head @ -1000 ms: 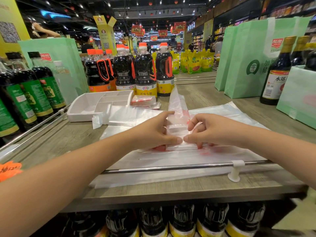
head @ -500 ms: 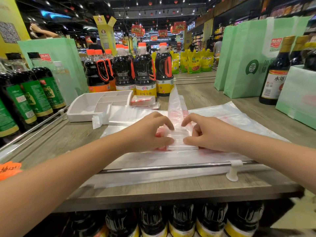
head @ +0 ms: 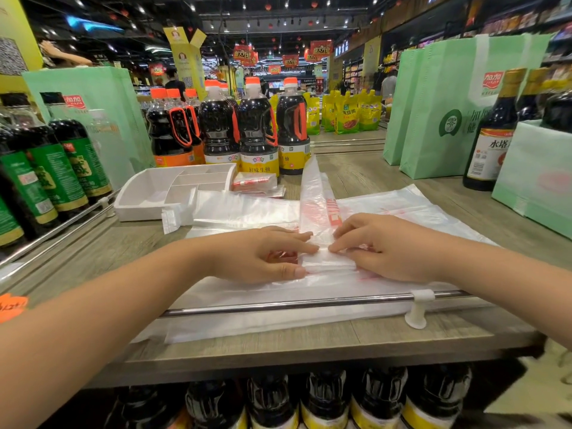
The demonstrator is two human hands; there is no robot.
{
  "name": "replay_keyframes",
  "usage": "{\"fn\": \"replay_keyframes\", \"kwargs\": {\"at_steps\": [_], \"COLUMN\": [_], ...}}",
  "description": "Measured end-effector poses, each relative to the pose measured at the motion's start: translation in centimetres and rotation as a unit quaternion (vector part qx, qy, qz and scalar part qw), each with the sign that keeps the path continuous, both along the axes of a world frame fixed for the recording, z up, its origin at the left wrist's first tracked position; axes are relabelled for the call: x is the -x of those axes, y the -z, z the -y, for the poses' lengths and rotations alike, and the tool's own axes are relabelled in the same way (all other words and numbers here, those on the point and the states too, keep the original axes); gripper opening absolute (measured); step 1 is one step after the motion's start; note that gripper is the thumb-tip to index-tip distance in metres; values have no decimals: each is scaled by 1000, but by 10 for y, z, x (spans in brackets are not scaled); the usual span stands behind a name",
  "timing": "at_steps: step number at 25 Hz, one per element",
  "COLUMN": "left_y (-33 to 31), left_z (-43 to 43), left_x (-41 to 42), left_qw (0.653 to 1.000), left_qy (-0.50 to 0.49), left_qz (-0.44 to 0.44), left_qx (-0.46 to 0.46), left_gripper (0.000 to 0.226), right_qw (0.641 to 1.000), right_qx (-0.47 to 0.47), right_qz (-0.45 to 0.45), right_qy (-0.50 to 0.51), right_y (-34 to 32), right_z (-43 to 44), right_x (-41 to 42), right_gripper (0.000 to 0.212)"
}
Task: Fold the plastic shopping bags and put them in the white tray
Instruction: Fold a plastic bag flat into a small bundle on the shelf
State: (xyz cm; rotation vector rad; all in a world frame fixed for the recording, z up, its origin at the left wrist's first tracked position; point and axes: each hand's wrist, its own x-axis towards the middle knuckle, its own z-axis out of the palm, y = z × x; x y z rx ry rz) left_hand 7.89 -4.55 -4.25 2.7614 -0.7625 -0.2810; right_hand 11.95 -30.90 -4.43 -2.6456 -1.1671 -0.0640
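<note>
A clear plastic shopping bag (head: 315,193) with red print lies as a long narrow strip on a pile of flat bags (head: 309,292) on the wooden shelf top. Its near end is folded into a small packet (head: 328,263). My left hand (head: 257,255) holds the packet's left side, thumb at the near edge and fingers on top. From the right, my right hand (head: 387,246) pinches the fold with curled fingers. The white tray (head: 145,193), with dividers, sits at the back left. Small folded bags (head: 253,181) lie just to its right.
Soy sauce bottles (head: 257,131) with orange caps stand behind the tray, and green-labelled bottles (head: 55,168) line the left. Green tote bags (head: 448,103) and a dark bottle (head: 492,140) stand at the right. A metal rail (head: 278,305) runs along the front edge.
Both hands have turned the folded end over once more toward the far side. The packet looks thicker and the free strip shorter.
</note>
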Motion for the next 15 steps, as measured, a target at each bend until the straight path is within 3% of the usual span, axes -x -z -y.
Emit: {"fn": "replay_keyframes", "kwargs": {"at_steps": [6,11,15], "left_y": [-1,-2,-3], "left_z": [2,8,19], "left_x": [-6,-5,-5], "left_qw": [995,986,968], "left_qy": [15,24,24], "left_qz": [58,132,217], "left_qx": [-77,-101,-125], "left_gripper": [73,58,42], "right_qw": [995,992,998], "right_qx": [95,98,45], "right_qz": [29,69,26], "right_qy": [-11,-32,-32], "right_y": [-2,-2,1], "right_z": [4,3,4], "right_x": [-2,-6,-13], "right_gripper": [47,42,43]}}
